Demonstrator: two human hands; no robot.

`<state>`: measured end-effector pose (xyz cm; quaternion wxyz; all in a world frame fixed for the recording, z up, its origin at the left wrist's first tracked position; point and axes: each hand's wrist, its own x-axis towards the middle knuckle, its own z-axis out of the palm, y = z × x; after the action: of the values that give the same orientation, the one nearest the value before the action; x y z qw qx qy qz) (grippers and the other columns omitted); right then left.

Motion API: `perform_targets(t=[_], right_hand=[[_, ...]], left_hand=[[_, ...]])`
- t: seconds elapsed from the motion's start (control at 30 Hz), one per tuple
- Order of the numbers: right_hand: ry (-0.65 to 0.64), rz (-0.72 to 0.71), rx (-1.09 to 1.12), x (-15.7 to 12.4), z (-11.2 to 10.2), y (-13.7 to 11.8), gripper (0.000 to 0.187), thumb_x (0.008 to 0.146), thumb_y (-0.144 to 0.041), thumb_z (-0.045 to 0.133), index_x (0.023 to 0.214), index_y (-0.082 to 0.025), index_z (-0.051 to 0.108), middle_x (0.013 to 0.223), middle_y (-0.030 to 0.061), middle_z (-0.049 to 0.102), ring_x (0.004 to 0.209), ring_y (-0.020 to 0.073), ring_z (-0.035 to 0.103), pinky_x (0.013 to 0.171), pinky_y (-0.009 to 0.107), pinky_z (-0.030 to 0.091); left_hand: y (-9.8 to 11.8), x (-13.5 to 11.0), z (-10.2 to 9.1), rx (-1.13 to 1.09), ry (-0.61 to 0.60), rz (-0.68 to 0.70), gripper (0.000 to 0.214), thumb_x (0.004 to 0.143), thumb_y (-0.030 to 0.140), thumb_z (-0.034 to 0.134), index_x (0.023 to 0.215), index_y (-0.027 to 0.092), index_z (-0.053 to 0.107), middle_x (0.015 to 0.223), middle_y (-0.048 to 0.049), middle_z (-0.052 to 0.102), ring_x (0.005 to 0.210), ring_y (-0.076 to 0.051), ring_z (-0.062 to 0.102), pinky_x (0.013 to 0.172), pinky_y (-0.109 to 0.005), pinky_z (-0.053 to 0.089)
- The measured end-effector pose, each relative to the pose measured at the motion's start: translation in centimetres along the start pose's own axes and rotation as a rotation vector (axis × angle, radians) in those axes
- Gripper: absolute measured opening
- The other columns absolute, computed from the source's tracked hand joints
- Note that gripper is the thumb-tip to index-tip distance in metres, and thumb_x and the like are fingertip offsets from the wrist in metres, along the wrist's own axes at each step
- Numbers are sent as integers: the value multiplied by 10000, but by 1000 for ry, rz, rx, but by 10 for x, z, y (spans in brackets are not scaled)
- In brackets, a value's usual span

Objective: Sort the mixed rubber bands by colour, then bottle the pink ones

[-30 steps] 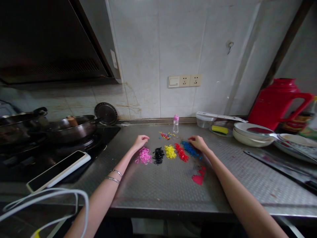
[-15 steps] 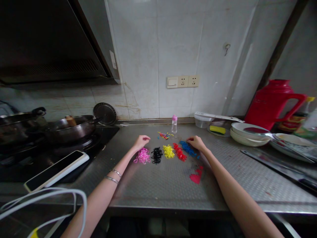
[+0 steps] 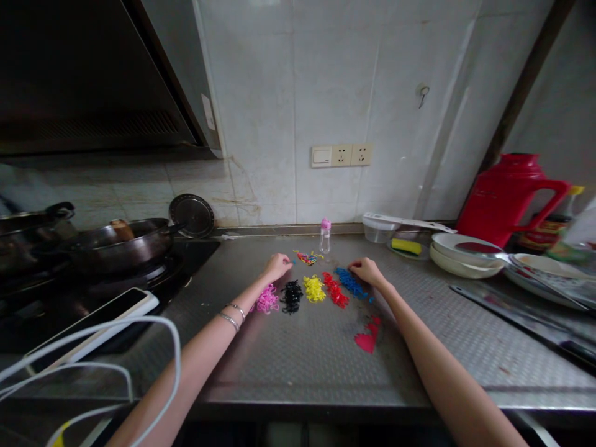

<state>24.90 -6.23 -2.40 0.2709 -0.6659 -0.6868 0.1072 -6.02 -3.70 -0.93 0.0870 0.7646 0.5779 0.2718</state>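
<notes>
My left hand (image 3: 278,266) is pinched, its fingertips at a small blue rubber band (image 3: 293,262) beside a mixed-colour heap of bands (image 3: 307,257). Below that hand lies a pile of pink rubber bands (image 3: 267,300). Piles of black bands (image 3: 292,297), yellow bands (image 3: 314,288) and red bands (image 3: 335,290) follow to the right. My right hand (image 3: 365,271) rests with curled fingers at the upper right of the blue pile (image 3: 351,284); whatever is between its fingertips is too small to make out.
A small clear bottle with a pink cap (image 3: 325,236) stands behind the heaps. Red torn pieces (image 3: 367,336) lie in front. At left are a phone-like device (image 3: 93,329), white cable (image 3: 174,347) and pan (image 3: 125,245); at right, bowls (image 3: 465,264), a knife (image 3: 516,320) and red thermos (image 3: 507,202).
My left hand has moved right, from above the pink pile to the blue band beside the mixed heap. My right hand stays by the blue pile. The view has shifted slightly.
</notes>
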Motion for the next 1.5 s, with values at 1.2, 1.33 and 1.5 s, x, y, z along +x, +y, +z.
perform_targets(t=[1.2,1.33,1.5], right_hand=[[3,35,28,-1,-1,0,229,691,-219,506,801,-162,699,761,35,681,752,150,609,655,176,415],[6,18,25,-2,-1,0,236,686,-209,502,806,-162,699,774,36,682,759,151,607,674,179,413],[13,11,29,-2,-1,1,239,682,-218,497,794,-161,701,761,39,680,748,154,605,669,186,412]], left_hand=[[67,10,38,-99,-45,59,185,676,210,524,735,147,688,755,-65,671,675,-143,579,647,-233,413],[96,9,52,-91,-87,187,205,679,195,508,756,142,691,719,-71,668,653,-144,574,635,-234,409],[116,8,64,-119,-73,261,215,698,250,527,806,150,685,755,-72,666,677,-154,575,634,-241,410]])
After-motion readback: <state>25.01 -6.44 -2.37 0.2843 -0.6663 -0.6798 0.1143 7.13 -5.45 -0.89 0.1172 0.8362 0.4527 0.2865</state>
